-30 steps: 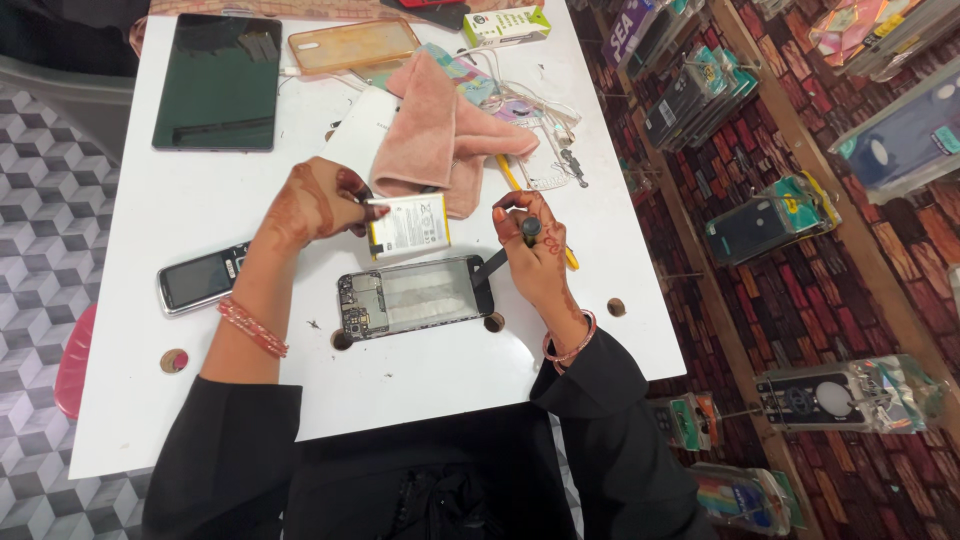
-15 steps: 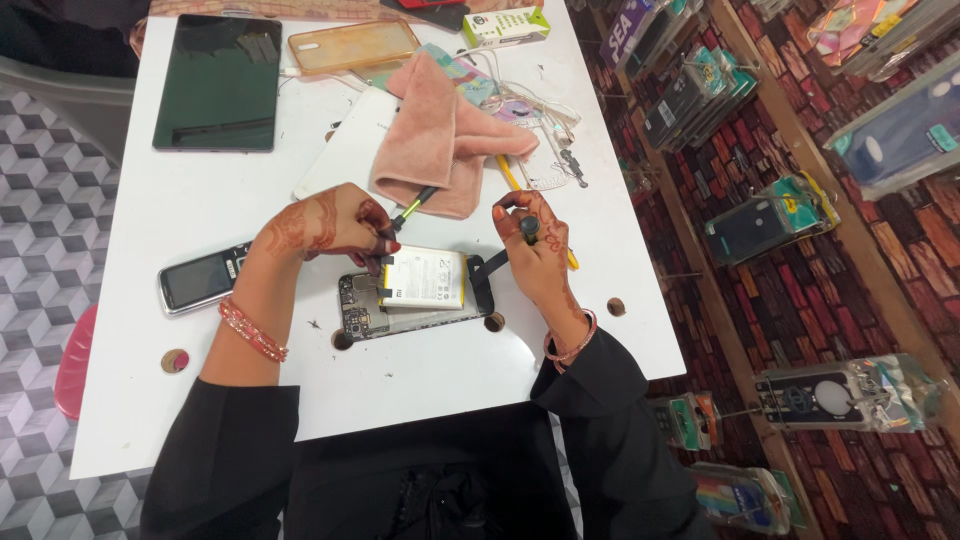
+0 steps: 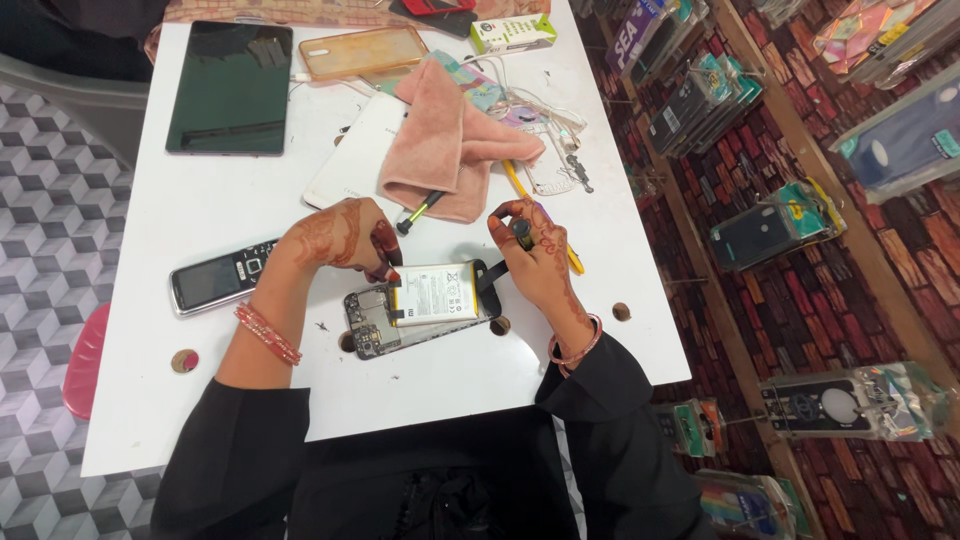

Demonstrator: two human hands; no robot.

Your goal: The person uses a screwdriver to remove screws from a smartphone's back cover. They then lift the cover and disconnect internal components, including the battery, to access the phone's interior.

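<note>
head view: left hand [image 3: 340, 238] pinches the white battery [image 3: 437, 294] over the opened phone [image 3: 415, 310]; right hand [image 3: 535, 250] pinches a small screwdriver [image 3: 522, 234]. a slipped tip could puncture the battery.

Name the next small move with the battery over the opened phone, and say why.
Probably press the battery flat into the opened phone: it lies over the frame, with the left hand at its edge and the right hand on a small dark tool.
</note>
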